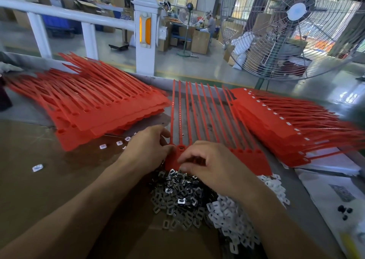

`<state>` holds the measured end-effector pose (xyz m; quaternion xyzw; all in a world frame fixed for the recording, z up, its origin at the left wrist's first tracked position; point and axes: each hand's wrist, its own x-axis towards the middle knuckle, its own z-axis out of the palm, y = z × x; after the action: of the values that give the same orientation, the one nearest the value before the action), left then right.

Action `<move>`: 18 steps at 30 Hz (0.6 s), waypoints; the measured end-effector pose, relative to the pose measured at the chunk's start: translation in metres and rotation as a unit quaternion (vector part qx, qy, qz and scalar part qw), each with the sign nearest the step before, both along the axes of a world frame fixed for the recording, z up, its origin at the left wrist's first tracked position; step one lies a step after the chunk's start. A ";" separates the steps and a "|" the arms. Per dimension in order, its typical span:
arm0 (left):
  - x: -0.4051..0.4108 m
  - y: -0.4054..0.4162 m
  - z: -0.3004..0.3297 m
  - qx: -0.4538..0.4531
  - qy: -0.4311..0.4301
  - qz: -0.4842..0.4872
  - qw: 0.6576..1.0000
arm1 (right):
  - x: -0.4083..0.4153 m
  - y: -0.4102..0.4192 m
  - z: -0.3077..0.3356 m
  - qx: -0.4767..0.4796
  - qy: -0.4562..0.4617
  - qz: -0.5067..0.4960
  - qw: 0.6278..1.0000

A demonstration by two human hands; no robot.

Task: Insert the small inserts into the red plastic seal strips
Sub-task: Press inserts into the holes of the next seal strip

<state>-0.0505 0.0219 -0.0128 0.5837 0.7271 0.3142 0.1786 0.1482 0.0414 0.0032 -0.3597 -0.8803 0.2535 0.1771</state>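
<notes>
A sheet of joined red seal strips (246, 160) lies in front of me, its tails pointing away. My left hand (147, 150) grips the sheet's left end, fingers curled over its edge. My right hand (207, 162) hovers over the sheet's heads with thumb and fingers curled together in a pinch; what they pinch is hidden. Just below lies a heap of small metal inserts (177, 195), with a heap of white plastic inserts (227, 213) to its right.
A stack of red strip sheets (94, 104) lies at the left, and another with white inserts fitted (292, 124) at the right. Loose white inserts (37, 167) dot the brown board. Papers (335, 191) cover the right side. A large fan (296, 27) stands beyond the table.
</notes>
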 end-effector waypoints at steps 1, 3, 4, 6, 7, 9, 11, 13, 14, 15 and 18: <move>0.000 0.000 0.000 0.000 0.001 0.001 1.000 | -0.003 -0.001 0.000 0.008 -0.012 0.012 1.000; 0.000 0.001 -0.001 0.003 0.002 0.001 1.000 | -0.006 -0.002 -0.001 0.030 -0.041 0.024 0.998; 0.000 0.001 -0.001 0.004 0.002 0.002 1.000 | -0.007 -0.002 -0.001 0.040 -0.052 0.023 0.998; -0.001 0.001 -0.002 0.006 0.003 0.004 1.000 | -0.007 -0.002 -0.001 0.048 -0.063 0.021 0.997; -0.001 0.001 -0.002 0.005 0.004 0.004 1.000 | -0.007 -0.003 -0.002 0.051 -0.067 0.024 0.996; -0.001 0.001 -0.002 0.003 0.004 0.004 1.000 | -0.008 -0.004 -0.002 0.053 -0.072 0.032 0.996; -0.001 0.001 -0.002 0.002 0.002 0.002 1.000 | -0.007 -0.004 -0.003 0.048 -0.072 0.035 0.996; -0.001 0.002 -0.002 0.002 0.005 0.001 1.000 | -0.006 -0.003 -0.004 0.039 -0.061 0.031 0.997; 0.000 0.002 -0.002 0.002 0.006 0.001 1.000 | -0.005 -0.003 -0.004 0.036 -0.054 0.026 0.998; 0.000 0.002 -0.002 0.002 0.007 0.002 1.000 | -0.004 -0.002 -0.004 0.036 -0.052 0.022 0.998; 0.000 0.002 -0.002 0.001 0.005 0.003 1.000 | -0.004 -0.001 -0.005 0.039 -0.058 0.019 0.997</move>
<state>-0.0503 0.0241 -0.0146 0.5837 0.7291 0.3125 0.1733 0.1442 0.0403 -0.0019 -0.3499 -0.9050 0.2008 0.1351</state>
